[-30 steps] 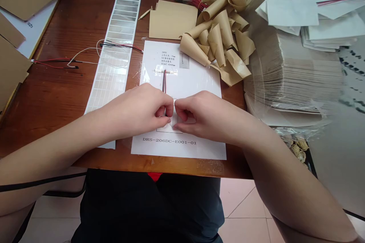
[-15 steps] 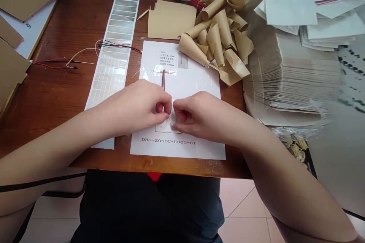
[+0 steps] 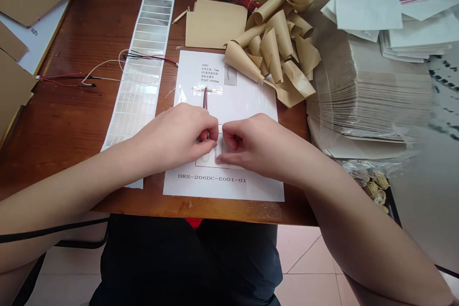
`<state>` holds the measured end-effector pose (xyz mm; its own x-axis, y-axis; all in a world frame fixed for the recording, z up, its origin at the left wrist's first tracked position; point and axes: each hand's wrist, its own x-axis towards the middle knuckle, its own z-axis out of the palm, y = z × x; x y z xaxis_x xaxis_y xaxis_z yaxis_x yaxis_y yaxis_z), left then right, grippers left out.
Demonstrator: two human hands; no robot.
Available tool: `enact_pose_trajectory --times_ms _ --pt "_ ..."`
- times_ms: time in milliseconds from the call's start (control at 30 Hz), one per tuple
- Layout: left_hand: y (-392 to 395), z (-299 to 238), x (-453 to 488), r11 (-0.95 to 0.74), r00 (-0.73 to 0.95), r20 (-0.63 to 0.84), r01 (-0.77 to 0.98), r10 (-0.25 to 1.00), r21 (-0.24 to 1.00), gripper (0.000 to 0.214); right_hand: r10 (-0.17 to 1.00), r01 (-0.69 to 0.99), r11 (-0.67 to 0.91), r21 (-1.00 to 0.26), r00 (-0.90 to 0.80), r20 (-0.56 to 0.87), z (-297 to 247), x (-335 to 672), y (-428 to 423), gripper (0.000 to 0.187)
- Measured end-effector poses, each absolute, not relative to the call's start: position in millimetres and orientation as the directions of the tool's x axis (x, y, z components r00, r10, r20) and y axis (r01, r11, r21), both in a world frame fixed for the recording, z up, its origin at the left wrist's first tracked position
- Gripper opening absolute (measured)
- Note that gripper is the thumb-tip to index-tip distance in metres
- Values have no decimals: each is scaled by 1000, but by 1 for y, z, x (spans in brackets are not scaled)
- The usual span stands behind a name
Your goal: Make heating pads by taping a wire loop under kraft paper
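Head-worn view, forward and down, close over left hand (image 3: 172, 141), right hand (image 3: 254, 146)

Straight red-and-black twin wire (image 3: 205, 99) (lower end hidden)

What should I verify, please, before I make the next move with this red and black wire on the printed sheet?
1. Left hand and right hand together over the printed sheet: ok.
2. Red and black wire pair running straight up the sheet: ok.
3. Wire end firmly pinched: cannot tell, the fingers hide it.
4. Curled kraft paper off the sheet: not ok, it overlaps the upper right corner.
5. Loose wire leads off the label strip: not ok, they lie across it.
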<state>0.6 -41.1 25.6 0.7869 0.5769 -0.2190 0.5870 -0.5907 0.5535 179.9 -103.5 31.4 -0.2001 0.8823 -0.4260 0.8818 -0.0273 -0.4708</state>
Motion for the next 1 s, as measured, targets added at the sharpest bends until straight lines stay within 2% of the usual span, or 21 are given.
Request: enact_pose_trajectory --times_ms 133,233,367,733,1000 --pt "-40 25 1 -601 794 -213 579 570 551 13 870 864 -32 -503 -223 -439 31 184 -102 35" --pt "-40 25 0 -600 794 -212 579 570 553 13 858 831 -32 -555 -262 -442 30 189 -100 29" --pt "-40 25 0 -591 792 -216 579 571 562 13 880 805 4 -594 -285 -380 33 192 -100 24" --pt "-39 23 -1 -594 787 -202 582 582 556 12 952 851 102 -515 -234 -198 33 195 -102 23" --pt "-34 26 -4 -590 794 -182 563 580 579 11 957 862 70 -502 -199 -210 31 191 -102 21"
